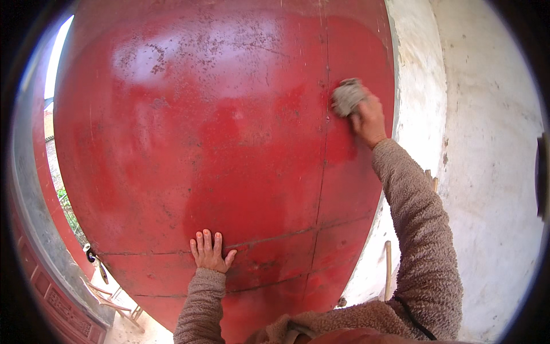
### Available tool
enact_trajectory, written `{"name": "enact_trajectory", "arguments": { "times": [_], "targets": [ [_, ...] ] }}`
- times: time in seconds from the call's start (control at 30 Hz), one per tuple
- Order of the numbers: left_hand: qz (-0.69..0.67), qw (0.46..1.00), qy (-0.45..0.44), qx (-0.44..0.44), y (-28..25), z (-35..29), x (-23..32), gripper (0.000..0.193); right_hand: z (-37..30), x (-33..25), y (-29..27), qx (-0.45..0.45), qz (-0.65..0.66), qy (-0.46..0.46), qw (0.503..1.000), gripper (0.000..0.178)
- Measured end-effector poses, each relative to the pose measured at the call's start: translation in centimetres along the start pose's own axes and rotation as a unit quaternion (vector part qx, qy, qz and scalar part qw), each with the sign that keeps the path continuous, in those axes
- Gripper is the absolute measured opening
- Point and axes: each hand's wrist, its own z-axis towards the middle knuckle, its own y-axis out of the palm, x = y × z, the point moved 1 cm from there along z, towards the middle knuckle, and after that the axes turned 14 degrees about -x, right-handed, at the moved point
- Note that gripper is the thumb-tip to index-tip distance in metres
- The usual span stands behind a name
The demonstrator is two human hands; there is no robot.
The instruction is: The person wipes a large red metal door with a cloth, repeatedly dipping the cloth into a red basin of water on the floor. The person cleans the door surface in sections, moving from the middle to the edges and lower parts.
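A large red panel (252, 172), glossy and speckled with dark marks, fills most of the view; thin seams run across and down it. Near its upper right edge my right hand (370, 119) grips a crumpled grey rag (348, 97), which lies against the red surface. The hand is slightly blurred. Lower down, my left hand (211, 252) rests flat on the panel, fingers spread, beside a horizontal seam. It holds nothing. Both forearms wear fuzzy brown sleeves.
To the right stands a whitish, stained wall (492, 143). A wooden stick (388, 269) leans low beside the panel. At the lower left are a black handle (103, 272) at the panel's edge and a wooden stool or chair frame (117, 304). Daylight shows through a gap on the left.
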Motion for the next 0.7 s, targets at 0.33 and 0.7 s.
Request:
{"name": "enact_trajectory", "arguments": {
  "times": [0.33,0.7],
  "targets": [
    [0.012,1.000,0.020,-0.004,0.1,-0.1,-0.1,0.083,9.2,2.2,0.5,0.182,0.086,0.203,0.958,0.033],
    [-0.094,0.983,0.099,-0.120,-5.5,-0.4,-6.5,0.069,21.1,-6.1,2.3,0.118,-0.106,-0.088,0.984,0.007]
  ]
}}
